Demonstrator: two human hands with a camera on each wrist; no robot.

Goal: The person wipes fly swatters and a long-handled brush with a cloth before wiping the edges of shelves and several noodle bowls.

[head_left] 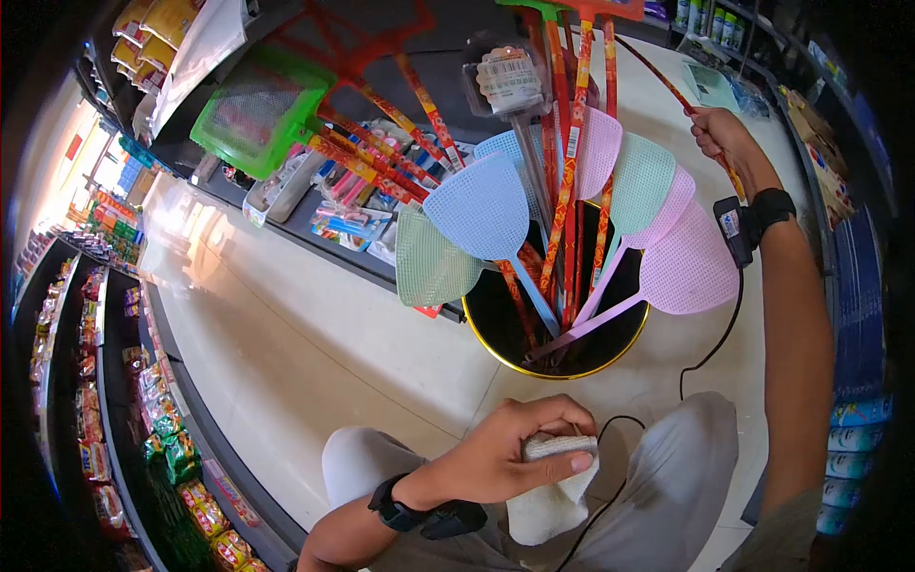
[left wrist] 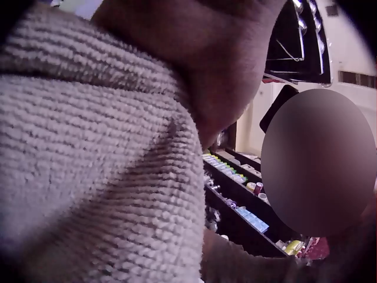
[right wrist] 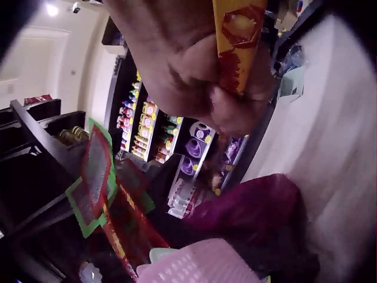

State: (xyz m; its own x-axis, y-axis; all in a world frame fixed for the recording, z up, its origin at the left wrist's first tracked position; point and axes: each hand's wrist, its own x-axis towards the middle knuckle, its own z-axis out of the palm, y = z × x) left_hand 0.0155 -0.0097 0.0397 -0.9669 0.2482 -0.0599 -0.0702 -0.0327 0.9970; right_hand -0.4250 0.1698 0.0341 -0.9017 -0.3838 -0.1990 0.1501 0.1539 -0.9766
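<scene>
In the head view my left hand (head_left: 510,448) grips a folded white cloth (head_left: 548,505) above my lap, thumb across its front. Ribbed folds of the cloth (left wrist: 106,171) fill much of the left wrist view. Out to the right, my right hand (head_left: 729,143) holds a fly swatter by its red-and-gold patterned handle (head_left: 672,88), which slants up and left towards the top edge. The handle's end (right wrist: 238,47) shows close up in the right wrist view. Between the hands stands a black bucket with a gold rim (head_left: 562,374), full of swatters, including a blue one (head_left: 481,205) and a pink one (head_left: 696,257).
Snack shelves (head_left: 181,429) run along the left. A low shelf with small packaged goods (head_left: 353,205) lies behind the bucket. More shelving (head_left: 810,143) borders the right side. A camera cable (head_left: 729,334) loops from the right wrist past the knee.
</scene>
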